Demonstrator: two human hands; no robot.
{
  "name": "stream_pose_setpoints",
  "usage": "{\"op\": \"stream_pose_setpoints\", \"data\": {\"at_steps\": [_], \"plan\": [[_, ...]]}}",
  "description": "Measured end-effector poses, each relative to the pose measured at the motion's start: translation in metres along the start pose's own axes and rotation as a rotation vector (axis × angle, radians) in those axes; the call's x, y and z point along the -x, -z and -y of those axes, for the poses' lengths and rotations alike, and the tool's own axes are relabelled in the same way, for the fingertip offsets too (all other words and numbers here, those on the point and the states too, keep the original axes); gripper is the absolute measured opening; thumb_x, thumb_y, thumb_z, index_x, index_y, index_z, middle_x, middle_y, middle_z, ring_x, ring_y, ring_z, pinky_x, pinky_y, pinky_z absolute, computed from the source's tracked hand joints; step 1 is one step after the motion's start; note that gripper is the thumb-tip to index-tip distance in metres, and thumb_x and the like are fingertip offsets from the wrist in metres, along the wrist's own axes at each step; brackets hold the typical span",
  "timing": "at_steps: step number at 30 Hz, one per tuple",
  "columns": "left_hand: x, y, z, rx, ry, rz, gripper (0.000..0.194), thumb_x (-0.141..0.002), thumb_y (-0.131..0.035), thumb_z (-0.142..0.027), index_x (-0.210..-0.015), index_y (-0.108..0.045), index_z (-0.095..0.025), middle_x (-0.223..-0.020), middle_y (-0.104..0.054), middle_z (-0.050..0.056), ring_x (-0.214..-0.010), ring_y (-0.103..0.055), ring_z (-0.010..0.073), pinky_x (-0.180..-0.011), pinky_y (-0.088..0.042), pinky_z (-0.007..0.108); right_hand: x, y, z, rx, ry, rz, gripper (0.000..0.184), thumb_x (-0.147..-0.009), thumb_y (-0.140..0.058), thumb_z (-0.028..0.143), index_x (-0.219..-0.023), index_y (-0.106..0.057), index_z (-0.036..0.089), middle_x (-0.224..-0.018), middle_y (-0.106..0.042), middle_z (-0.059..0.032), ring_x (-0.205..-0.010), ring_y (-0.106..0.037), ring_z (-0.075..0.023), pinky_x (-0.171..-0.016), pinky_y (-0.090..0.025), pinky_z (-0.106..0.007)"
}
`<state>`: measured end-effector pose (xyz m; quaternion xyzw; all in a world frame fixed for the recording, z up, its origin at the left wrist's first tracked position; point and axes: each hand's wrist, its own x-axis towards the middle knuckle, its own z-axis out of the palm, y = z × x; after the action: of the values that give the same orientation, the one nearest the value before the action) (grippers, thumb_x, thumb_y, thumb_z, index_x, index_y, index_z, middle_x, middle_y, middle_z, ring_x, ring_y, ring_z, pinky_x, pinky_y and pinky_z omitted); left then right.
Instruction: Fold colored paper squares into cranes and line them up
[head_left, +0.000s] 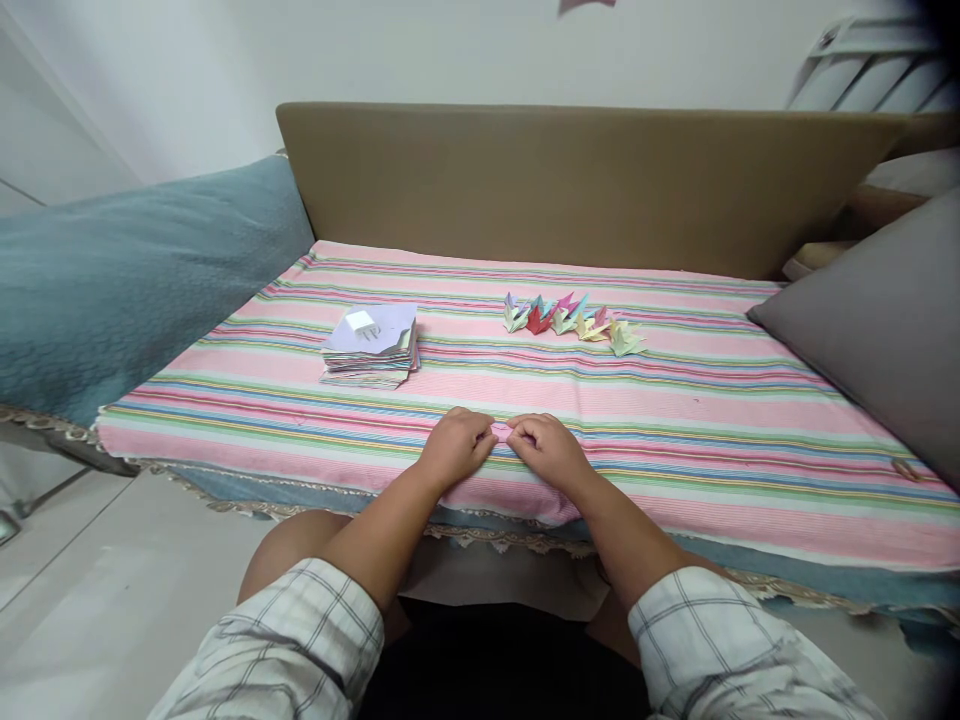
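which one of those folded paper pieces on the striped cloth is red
The red folded piece is second from the left in the near row, between two pale greenish ones; its solid red sets it apart.

Matt woven cloth for the striped cover [480, 385]. On it, dull, crisp-looking paper in the stacked sheets [371, 362] and folded shapes [538, 320]; smooth white plastic, by its look, for the plug adapter [361, 322]. Near its front edge, thin paper, seemingly, in the pink piece [500, 432]. Left of it, rough, textured cloth on the blue armrest [142, 270]. Behind it, smooth matt brown on the backrest [570, 185]. Right of it, smooth matt cloth on the grey cushion [877, 320]. Below it, glossy flooring [112, 600].
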<state>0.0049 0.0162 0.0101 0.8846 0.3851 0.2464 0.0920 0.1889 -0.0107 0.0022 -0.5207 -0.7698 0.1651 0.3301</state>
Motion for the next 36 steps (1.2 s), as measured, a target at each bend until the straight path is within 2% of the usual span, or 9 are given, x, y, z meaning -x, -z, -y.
{"op": "stream_pose_setpoints", "data": {"at_steps": [7, 17, 20, 22, 25, 27, 31, 36], "plan": [[-0.004, -0.004, -0.002, -0.005, 0.063, -0.001, 0.019, -0.079, -0.054, -0.023, -0.061, -0.057, -0.02, -0.077, -0.068, 0.005, -0.083, -0.061, 0.0202, -0.081, -0.043, 0.035, -0.004, -0.004, 0.001, -0.009, -0.082, -0.034, 0.018, -0.075, -0.055, 0.018, -0.057, -0.056, 0.022, -0.09, -0.07, -0.0028, -0.087, -0.061, -0.0207, -0.082, -0.043, -0.037], [-0.012, -0.004, -0.007, -0.09, 0.107, 0.018, 0.021, -0.075, -0.056, -0.02, -0.055, -0.051, -0.019, -0.06, -0.06, 0.002, -0.064, -0.055, 0.0175, -0.072, -0.041, 0.032, -0.005, -0.007, 0.002, 0.013, -0.079, -0.048, 0.017, -0.072, -0.054, 0.014, -0.057, -0.052, 0.022, -0.086, -0.069, -0.0031, -0.084, -0.061, -0.0206, -0.08, -0.043, -0.036], [-0.012, -0.005, -0.008, -0.088, 0.108, 0.021, 0.021, -0.075, -0.056, -0.02, -0.055, -0.051, -0.019, -0.059, -0.058, 0.001, -0.063, -0.054, 0.0168, -0.072, -0.041, 0.032, -0.004, -0.008, 0.001, -0.002, -0.081, -0.059, 0.012, -0.072, -0.055, 0.015, -0.062, -0.053, 0.022, -0.087, -0.069, -0.0025, -0.083, -0.06, -0.0203, -0.08, -0.043, -0.035], [-0.011, -0.004, -0.008, -0.062, 0.13, 0.018, 0.017, -0.075, -0.056, -0.019, -0.059, -0.054, -0.019, -0.062, -0.06, 0.002, -0.066, -0.054, 0.0174, -0.072, -0.041, 0.032, -0.003, -0.008, 0.0, -0.02, -0.091, -0.064, 0.007, -0.071, -0.055, 0.015, -0.069, -0.055, 0.022, -0.088, -0.068, -0.0018, -0.083, -0.059, -0.02, -0.078, -0.043, -0.034], [-0.009, -0.002, -0.008, -0.003, 0.202, 0.002, 0.002, -0.074, -0.059, -0.02, -0.076, -0.06, -0.019, -0.072, -0.064, 0.002, -0.074, -0.055, 0.0197, -0.068, -0.041, 0.03, -0.002, -0.007, -0.002, -0.041, -0.099, -0.056, 0.009, -0.071, -0.054, 0.015, -0.075, -0.055, 0.022, -0.09, -0.068, -0.0013, -0.082, -0.057, -0.0197, -0.076, -0.043, -0.033], [-0.008, 0.0, -0.006, 0.03, 0.223, 0.016, 0.01, -0.074, -0.058, -0.018, -0.083, -0.06, -0.02, -0.076, -0.065, 0.002, -0.077, -0.055, 0.0204, -0.067, -0.042, 0.029, -0.001, -0.006, -0.004, -0.049, -0.089, -0.046, 0.009, -0.071, -0.053, 0.013, -0.075, -0.055, 0.022, -0.092, -0.068, -0.0015, -0.083, -0.057, -0.0194, -0.077, -0.042, -0.033], [-0.009, 0.001, 0.001, 0.083, 0.124, 0.07, 0.017, -0.076, -0.05, -0.009, -0.078, -0.064, -0.019, -0.076, -0.067, 0.001, -0.078, -0.058, 0.0176, -0.077, -0.043, 0.032, -0.002, -0.004, -0.005, -0.056, -0.061, -0.024, 0.012, -0.072, -0.05, 0.011, -0.074, -0.055, 0.021, -0.094, -0.068, -0.0022, -0.085, -0.058, -0.0192, -0.077, -0.043, -0.032], [-0.005, -0.005, 0.01, 0.072, 0.002, 0.073, 0.028, -0.079, -0.05, -0.007, -0.083, -0.073, -0.024, -0.099, -0.069, 0.004, -0.093, -0.061, 0.018, -0.086, -0.043, 0.035, -0.001, -0.004, -0.009, -0.04, -0.027, -0.026, 0.019, -0.072, -0.048, 0.006, -0.078, -0.059, 0.021, -0.096, -0.068, -0.0023, -0.089, -0.059, -0.0195, -0.08, -0.043, -0.034]]}}
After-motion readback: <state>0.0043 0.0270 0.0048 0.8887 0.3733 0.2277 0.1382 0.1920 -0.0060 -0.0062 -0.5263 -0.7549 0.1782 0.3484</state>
